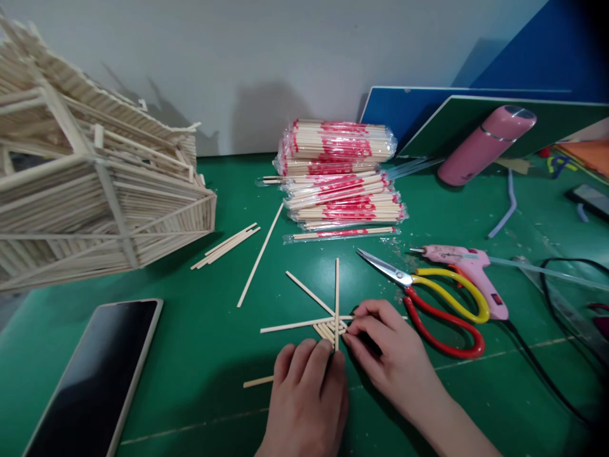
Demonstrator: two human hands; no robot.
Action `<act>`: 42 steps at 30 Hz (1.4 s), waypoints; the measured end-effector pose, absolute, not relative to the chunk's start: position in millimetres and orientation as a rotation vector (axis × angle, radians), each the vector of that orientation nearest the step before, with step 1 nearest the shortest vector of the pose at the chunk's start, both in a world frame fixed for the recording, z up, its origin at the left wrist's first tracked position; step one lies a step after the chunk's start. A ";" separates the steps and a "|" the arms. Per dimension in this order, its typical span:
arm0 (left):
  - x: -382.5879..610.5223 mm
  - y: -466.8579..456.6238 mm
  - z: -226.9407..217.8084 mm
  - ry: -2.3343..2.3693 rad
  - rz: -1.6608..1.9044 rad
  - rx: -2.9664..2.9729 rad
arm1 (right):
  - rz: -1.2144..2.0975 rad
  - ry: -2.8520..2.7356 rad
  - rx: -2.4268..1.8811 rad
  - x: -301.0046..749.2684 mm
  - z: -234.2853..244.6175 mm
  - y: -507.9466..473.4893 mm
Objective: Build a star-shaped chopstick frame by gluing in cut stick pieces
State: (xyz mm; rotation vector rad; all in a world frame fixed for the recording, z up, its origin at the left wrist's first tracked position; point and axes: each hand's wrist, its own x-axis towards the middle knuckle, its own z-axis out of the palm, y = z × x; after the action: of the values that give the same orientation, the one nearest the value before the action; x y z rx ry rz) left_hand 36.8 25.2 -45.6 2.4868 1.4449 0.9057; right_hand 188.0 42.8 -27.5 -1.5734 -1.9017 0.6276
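Note:
A small arrangement of crossed wooden chopsticks point(326, 331) lies on the green table, with several short pieces side by side in its middle. My left hand point(307, 387) is curled over its near side, fingertips on the lower end of the upright chopstick point(337, 285). My right hand point(392, 355) pinches the crossed sticks at their right side, thumb and fingers close together. One chopstick point(285, 325) reaches out to the left and another point(304, 289) slants to the upper left. A stick end point(258, 382) shows beside my left hand; the rest of it is hidden.
Scissors point(404, 277) and a pink glue gun point(469, 257) with its cord lie right. Wrapped chopstick bundles point(337, 178) and a pink flask point(485, 146) stand behind. A stick-built model point(104, 190), loose chopsticks point(228, 244) and a phone point(95, 381) are left.

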 end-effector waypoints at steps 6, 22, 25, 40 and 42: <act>36.9 25.4 -44.2 1.454 0.930 2.500 | 0.614 -1.892 -1.567 188.3 -29.6 42.1; 36.9 24.2 -46.0 1.467 0.937 2.509 | 0.582 -1.878 -1.573 188.0 -30.0 42.7; 36.2 23.4 -45.6 1.464 0.934 2.501 | 0.609 -1.893 -1.552 187.9 -29.3 41.9; 32.6 26.0 -25.5 1.413 0.698 2.563 | 0.558 -1.954 -1.475 190.5 -29.3 31.4; 33.1 25.0 -26.1 1.422 0.671 2.549 | 0.528 -1.971 -1.476 190.0 -30.2 31.7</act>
State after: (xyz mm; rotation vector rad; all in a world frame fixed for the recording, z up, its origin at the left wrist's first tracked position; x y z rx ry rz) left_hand 33.1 25.0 -26.1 2.5492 1.4223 0.6714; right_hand 190.0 31.7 -30.2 -1.4759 -1.9710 0.5275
